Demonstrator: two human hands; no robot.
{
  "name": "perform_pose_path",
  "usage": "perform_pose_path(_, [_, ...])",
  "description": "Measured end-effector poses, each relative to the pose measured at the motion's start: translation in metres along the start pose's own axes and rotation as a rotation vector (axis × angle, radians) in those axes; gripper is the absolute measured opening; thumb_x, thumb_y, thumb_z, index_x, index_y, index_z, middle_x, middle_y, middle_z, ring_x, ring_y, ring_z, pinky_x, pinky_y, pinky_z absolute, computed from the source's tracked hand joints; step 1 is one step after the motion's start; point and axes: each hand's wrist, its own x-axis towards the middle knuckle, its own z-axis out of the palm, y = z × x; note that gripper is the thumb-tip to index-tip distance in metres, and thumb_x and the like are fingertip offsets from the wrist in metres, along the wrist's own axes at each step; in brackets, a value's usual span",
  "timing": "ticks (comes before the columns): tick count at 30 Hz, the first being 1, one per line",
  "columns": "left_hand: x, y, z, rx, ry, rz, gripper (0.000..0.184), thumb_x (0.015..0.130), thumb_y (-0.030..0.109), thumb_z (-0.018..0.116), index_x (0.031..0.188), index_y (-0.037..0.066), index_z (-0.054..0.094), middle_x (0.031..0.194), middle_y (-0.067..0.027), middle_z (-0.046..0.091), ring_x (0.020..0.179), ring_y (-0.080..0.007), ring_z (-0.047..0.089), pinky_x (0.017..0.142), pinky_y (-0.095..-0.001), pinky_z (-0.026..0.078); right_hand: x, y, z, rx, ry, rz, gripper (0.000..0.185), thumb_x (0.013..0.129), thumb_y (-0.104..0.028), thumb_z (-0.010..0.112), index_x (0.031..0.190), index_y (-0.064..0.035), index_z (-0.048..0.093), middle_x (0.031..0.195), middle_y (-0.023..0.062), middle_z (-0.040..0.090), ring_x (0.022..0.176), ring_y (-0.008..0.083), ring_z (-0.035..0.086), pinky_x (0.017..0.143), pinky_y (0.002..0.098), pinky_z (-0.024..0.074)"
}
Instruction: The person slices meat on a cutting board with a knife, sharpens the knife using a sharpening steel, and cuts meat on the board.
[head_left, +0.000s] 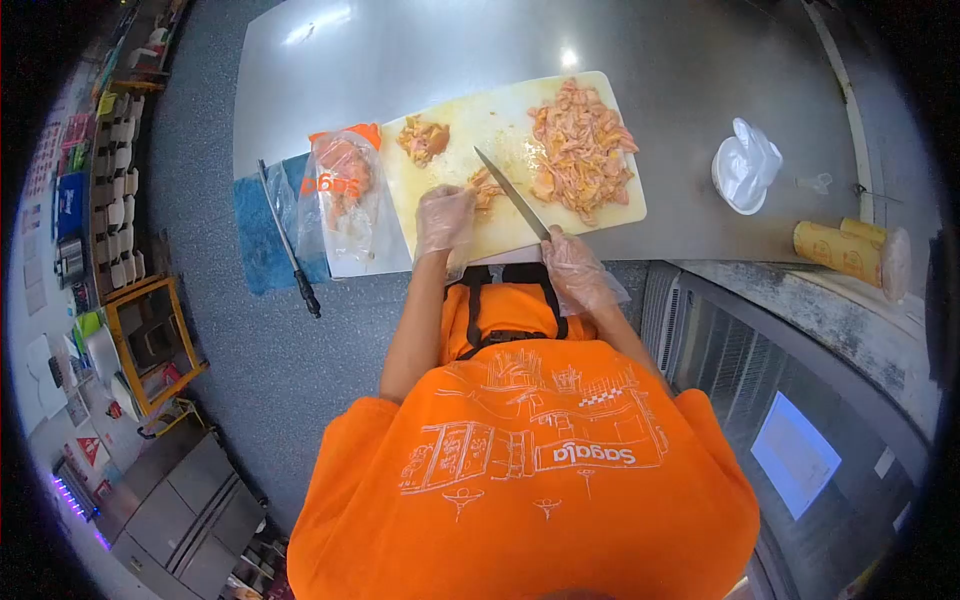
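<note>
My right hand (pixel 578 274), in a clear plastic glove, grips a kitchen knife (pixel 513 196) by its handle. The blade slants up and left over the white cutting board (pixel 430 105). My left hand (pixel 445 218), also gloved, is closed with curled fingers at the left end of a small piece of raw meat (pixel 485 188); its fingertips are partly hidden. Right of the knife lies a large heap of cut raw meat (pixel 582 150). A smaller clump of meat (pixel 423 140) sits at the board's upper left.
Left of the board is a clear plastic bag (pixel 342 190) with orange print and meat inside. Beyond it, a sharpening steel (pixel 285 235) lies across a blue cloth (pixel 258 225). On the steel table (pixel 680 100) stand a white bowl with a plastic bag (pixel 748 168) and yellow rolls (pixel 840 250).
</note>
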Motion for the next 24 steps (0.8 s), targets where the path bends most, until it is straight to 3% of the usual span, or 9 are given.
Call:
perform_pose_path(3, [0.003,-0.008,-0.012,-0.117,-0.039,-0.023,0.031,0.089,0.035,0.074,0.086,0.005,0.075,0.078,-0.0068,0.073,0.073,-0.0152,0.066,0.068,-0.0337,0.053,-0.012,0.002,-0.014,0.075,0.030,-0.001,0.027,0.104,-0.024,0.048,0.112,0.0009,0.054,0.096,0.0318,0.066,0.093,0.0528,0.063,0.081,0.0587,0.0500])
perform_pose_path(6, [-0.002,-0.012,-0.020,-0.873,-0.057,-0.043,0.028,0.087,0.026,0.077,0.101,0.001,0.076,0.097,-0.0178,0.075,0.085,-0.0235,0.072,0.076,-0.0359,0.054,-0.016,0.015,-0.015,0.085,0.045,0.062,0.029,0.104,-0.026,0.048,0.116,0.0005,0.055,0.100,0.0334,0.066,0.097,0.0537,0.063,0.084,0.0596,0.0488])
perform_pose_path(9, [-0.016,0.003,-0.033,-0.471,0.137,0.163,0.025,0.091,0.023,0.076,0.102,0.001,0.075,0.094,-0.0152,0.076,0.084,-0.0202,0.070,0.073,-0.0321,0.053,-0.017,0.021,-0.021,0.155,0.075,0.073,0.032,0.105,-0.027,0.048,0.119,0.0002,0.055,0.101,0.0351,0.066,0.099,0.0539,0.062,0.087,0.0602,0.0478])
perform_pose_path(10, [-0.018,0.010,-0.029,-0.154,0.299,0.377,0.019,0.093,0.020,0.071,0.101,0.003,0.072,0.088,-0.0134,0.074,0.083,-0.0203,0.069,0.071,-0.0328,0.053,-0.016,0.022,-0.023,0.154,0.084,0.075,0.033,0.105,-0.028,0.048,0.119,0.0006,0.055,0.101,0.0352,0.066,0.099,0.0537,0.062,0.087,0.0601,0.0479])
perform_pose_path(13, [-0.031,0.028,-0.011,0.698,0.046,0.613,0.021,0.089,0.013,0.066,0.107,0.002,0.070,0.096,-0.0125,0.073,0.092,-0.0266,0.070,0.080,-0.0362,0.056,-0.015,0.024,-0.026,0.136,0.094,0.086,0.035,0.104,-0.030,0.048,0.118,0.0016,0.055,0.102,0.0353,0.066,0.100,0.0530,0.062,0.086,0.0594,0.0482])
perform_pose_path(14, [-0.025,0.001,0.015,1.035,-0.025,0.751,0.042,0.080,0.004,0.069,0.122,0.005,0.066,0.123,-0.0165,0.069,0.109,-0.0339,0.067,0.093,-0.0393,0.054,-0.014,0.023,-0.026,0.120,0.093,0.088,0.036,0.104,-0.030,0.048,0.118,0.0019,0.055,0.102,0.0352,0.066,0.099,0.0527,0.063,0.085,0.0591,0.0485])
perform_pose_path(18, [-0.062,0.002,0.008,0.513,-0.006,0.911,0.051,0.077,0.004,0.069,0.127,0.003,0.063,0.132,-0.0204,0.063,0.125,-0.0386,0.059,0.110,-0.0440,0.047,-0.006,0.017,-0.014,0.131,0.066,0.106,0.031,0.104,-0.025,0.050,0.110,0.0044,0.057,0.099,0.0333,0.064,0.097,0.0523,0.061,0.086,0.0578,0.0476])
perform_pose_path(21, [-0.057,-0.021,0.013,0.465,0.028,0.948,0.043,0.078,0.008,0.066,0.121,0.002,0.064,0.123,-0.0189,0.065,0.117,-0.0370,0.063,0.100,-0.0451,0.051,-0.006,0.004,0.005,0.110,0.057,-0.016,0.029,0.103,-0.023,0.048,0.114,0.0026,0.055,0.097,0.0326,0.065,0.097,0.0510,0.064,0.083,0.0578,0.0503])
perform_pose_path(24, [-0.054,-0.022,0.007,0.481,-0.039,0.974,0.036,0.079,0.008,0.065,0.115,0.002,0.065,0.118,-0.0179,0.066,0.111,-0.0365,0.064,0.096,-0.0453,0.052,-0.010,0.007,0.008,0.082,0.070,0.063,0.022,0.102,-0.017,0.045,0.107,0.0019,0.053,0.098,0.0310,0.064,0.095,0.0509,0.064,0.084,0.0578,0.0504])
